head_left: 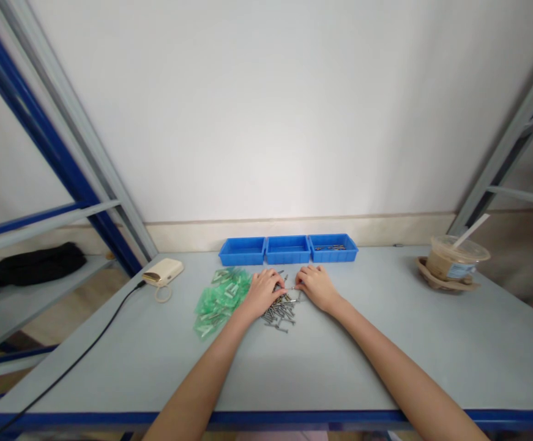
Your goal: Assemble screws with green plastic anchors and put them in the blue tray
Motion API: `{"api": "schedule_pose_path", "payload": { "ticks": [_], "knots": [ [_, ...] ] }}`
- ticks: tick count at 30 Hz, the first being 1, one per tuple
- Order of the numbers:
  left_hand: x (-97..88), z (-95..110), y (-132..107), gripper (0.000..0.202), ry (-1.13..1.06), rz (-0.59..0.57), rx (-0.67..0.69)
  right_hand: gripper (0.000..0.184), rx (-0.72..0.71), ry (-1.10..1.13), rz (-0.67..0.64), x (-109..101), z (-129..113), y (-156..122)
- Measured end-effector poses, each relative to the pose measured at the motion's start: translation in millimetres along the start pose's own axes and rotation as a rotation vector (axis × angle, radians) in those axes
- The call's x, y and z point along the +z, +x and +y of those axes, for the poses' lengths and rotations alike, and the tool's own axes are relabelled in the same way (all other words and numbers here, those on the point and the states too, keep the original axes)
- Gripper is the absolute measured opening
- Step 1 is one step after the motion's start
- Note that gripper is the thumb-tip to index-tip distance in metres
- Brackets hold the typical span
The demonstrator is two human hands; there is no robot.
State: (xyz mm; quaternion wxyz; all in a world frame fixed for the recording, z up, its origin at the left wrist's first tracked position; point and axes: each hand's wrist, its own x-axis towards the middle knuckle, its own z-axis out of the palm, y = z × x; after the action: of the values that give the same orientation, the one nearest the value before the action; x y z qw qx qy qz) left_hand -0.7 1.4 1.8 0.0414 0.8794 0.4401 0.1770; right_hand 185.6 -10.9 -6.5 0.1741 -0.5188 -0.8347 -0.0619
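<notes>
So I'm standing here watching someone work with a loose pile of screws point(278, 313) (or bolts, too small to tell) on a grey tabletop point(321, 367). It sits in front of the middle blue bin point(287, 252), right next to some green plastic bags point(215, 303).

The left hand point(261, 293) is over the top edge of the pile, fingers bent, thumb reaching toward the fingertips. The right hand point(317, 285) is just off the pile's other side, fingers curled close together. A thin piece of hardware point(292, 288) lies between the two sets of fingertips, but I honestly can't tell who's pinching it, if anyone.

Handling-wise: each one looks like plain metal, so I'd guess light on its own, totally stiff and basically impossible to break. The shanks are skinny and probably a bit slick, so they could roll or spin in your fingers. I'd go thumb and index, around mid-shank or just under the head. They're lying crisscrossed, so tugging one may well drag its neighbours along; lifting from the outer edge seems smarter. The bags look soft and floppy, so I'd pinch those by a corner.
</notes>
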Motion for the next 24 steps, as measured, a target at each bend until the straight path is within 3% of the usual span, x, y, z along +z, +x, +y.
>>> {"api": "schedule_pose_path", "payload": {
  "ticks": [7,14,19,24],
  "knots": [
    [2.9,-2,0,0.012,0.017,0.005,0.009,0.015,0.025,0.079,0.036,1,8,-4],
    [3.8,2,0,0.018,0.026,0.069,0.064,0.009,0.058,0.164,0.044,5,3,0],
    [-1.0,8,2,0.016,0.037,0.145,0.167,0.014,0.156,0.400,0.088,-3,3,1],
    [-4.6,11,2,0.023,0.003,0.204,0.154,0.014,0.065,0.565,0.138,-11,-1,1]
  ]
}}
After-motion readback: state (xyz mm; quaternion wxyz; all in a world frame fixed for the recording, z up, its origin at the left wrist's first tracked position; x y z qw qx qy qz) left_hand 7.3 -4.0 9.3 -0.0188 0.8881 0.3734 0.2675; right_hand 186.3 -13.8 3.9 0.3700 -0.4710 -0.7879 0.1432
